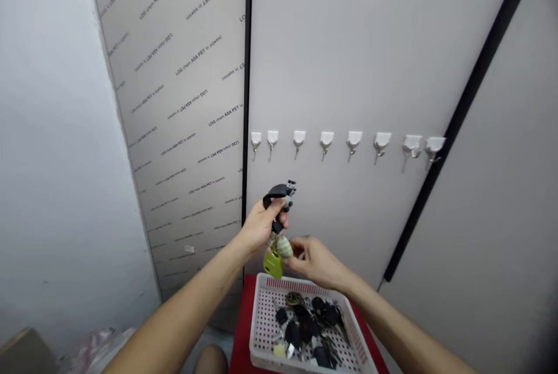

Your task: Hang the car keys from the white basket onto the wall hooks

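Observation:
My left hand (258, 226) is closed on a keychain with a black strap loop (275, 191) that sticks out above the fingers, beside a small grey-and-black piece. From this bunch hang a lime-green tag (273, 264) and a pale green striped charm (285, 247). At the charm's right edge, my right hand (316, 260) has its thumb and fingertips pinched together, apparently on the charm. Just below both hands is a white perforated plastic basket (253, 333), with several dark keys and key fobs (305, 327) lying in it.
A row of several white hooks (326, 140) is stuck to the pale panel in front. The basket rests on a red surface (239, 339). Dark vertical strips (247, 71) divide the panels. A printed panel (174, 100) stands at left; plastic wrapping (98, 348) lies lower left.

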